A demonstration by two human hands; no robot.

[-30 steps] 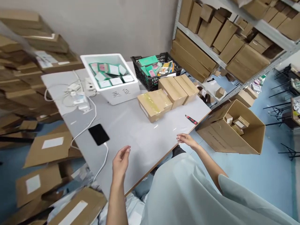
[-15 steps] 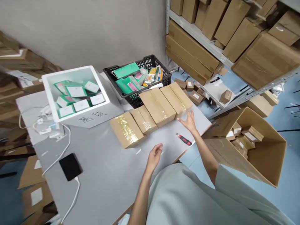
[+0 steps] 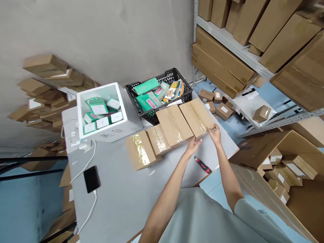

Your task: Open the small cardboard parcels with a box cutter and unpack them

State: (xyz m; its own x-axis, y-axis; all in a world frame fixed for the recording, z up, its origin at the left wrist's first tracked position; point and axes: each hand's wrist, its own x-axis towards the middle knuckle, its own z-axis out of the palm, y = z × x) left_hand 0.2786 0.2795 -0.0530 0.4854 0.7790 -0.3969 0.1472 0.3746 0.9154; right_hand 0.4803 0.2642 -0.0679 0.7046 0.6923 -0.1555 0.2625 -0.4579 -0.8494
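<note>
Four sides of my work are taken up by a row of several taped cardboard boxes on the table. At the row's right end is a cardboard box (image 3: pixel 196 116) with shiny tape across its top. My right hand (image 3: pixel 215 135) has its thumb and fingers around that box's near right corner. By the same box's near left corner is my left hand (image 3: pixel 192 147), fingers apart, fingertips at the cardboard and nothing held. Left of it stand a larger box (image 3: pixel 174 123), a narrow box (image 3: pixel 159 138) and a box with glossy tape (image 3: pixel 141 150). A red-and-black utility knife (image 3: pixel 203 164) lies below my hands.
A white foam box (image 3: pixel 134 121) and a black crate (image 3: pixel 186 98) hold green packages. A phone (image 3: pixel 91 179) with a white cable lies on the table (image 3: pixel 121 209). At right stands a large open carton (image 3: pixel 255 175) with small boxes inside, beneath a loaded shelf (image 3: pixel 227 42).
Both hands have moved up to the rightmost box; my right fingers have closed around its corner, and my left hand has come to its near left corner. The view has shifted.
</note>
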